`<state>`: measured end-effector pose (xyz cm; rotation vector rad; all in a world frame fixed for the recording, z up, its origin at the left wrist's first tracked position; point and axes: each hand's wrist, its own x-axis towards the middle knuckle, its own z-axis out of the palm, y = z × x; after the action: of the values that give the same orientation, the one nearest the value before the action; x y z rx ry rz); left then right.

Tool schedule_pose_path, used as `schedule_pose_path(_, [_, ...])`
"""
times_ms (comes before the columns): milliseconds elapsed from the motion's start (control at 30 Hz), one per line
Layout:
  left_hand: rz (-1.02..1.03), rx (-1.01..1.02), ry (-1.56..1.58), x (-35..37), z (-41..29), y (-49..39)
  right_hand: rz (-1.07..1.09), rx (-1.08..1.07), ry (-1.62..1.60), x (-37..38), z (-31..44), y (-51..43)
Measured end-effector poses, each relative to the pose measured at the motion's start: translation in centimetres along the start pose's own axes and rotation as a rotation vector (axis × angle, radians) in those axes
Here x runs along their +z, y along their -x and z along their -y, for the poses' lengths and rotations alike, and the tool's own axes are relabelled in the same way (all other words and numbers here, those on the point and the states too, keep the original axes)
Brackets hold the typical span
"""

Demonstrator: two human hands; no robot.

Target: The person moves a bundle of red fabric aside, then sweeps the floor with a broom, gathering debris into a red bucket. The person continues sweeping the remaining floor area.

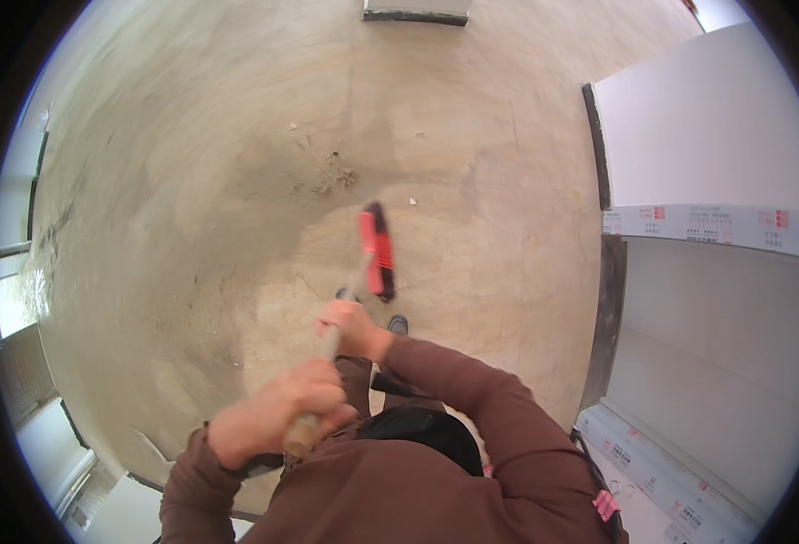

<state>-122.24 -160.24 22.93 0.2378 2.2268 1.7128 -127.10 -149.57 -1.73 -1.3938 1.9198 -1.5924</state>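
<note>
A broom with a red head and dark bristles (378, 251) is held in front of my body, its head just beyond my shoes. My left hand (289, 408) grips the top end of the pale broom handle (302, 435). Farther down the shaft, my right hand (353, 328) is closed around it. The broom head looks blurred; whether its bristles touch the floor I cannot tell. Beyond it lies a small pile of debris (331, 180) on the dusty concrete floor (453, 272), with a white scrap (413, 201) to the right.
White walls with dark lower edges (705, 129) stand to the right, beside a doorway edged with printed protective film (705, 223). A white wall or pillar base (416, 8) rises at the far end. A bright opening (12, 306) shows at the left.
</note>
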Motion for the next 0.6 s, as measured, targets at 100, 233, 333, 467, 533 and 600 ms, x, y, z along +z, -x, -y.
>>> schedule_pose_path(100, [-0.150,-0.096,-0.183,-2.4,-0.4,0.2,0.091,-0.010,-0.124,2.5,-0.3,-5.9])
schedule_pose_path(233, [-0.185,0.017,-0.319,-2.3,-1.4,-1.3,0.030,-0.099,-0.162,1.8,0.9,-9.1])
schedule_pose_path(333, [-0.068,0.133,-0.315,-2.2,-3.2,-2.7,-0.049,-0.106,-0.174,-0.8,2.7,-10.0])
schedule_pose_path(467, [0.081,0.308,-0.223,-2.4,-5.8,-5.8,0.044,-0.018,-0.100,-7.8,4.5,-9.2])
schedule_pose_path(533, [0.123,0.366,-0.166,-2.1,-6.3,-7.9,0.089,0.046,-0.050,-11.9,4.2,-8.0])
schedule_pose_path(600, [0.167,0.373,-0.103,-1.0,-5.9,-10.5,0.053,0.107,0.057,-16.0,2.9,-5.7])
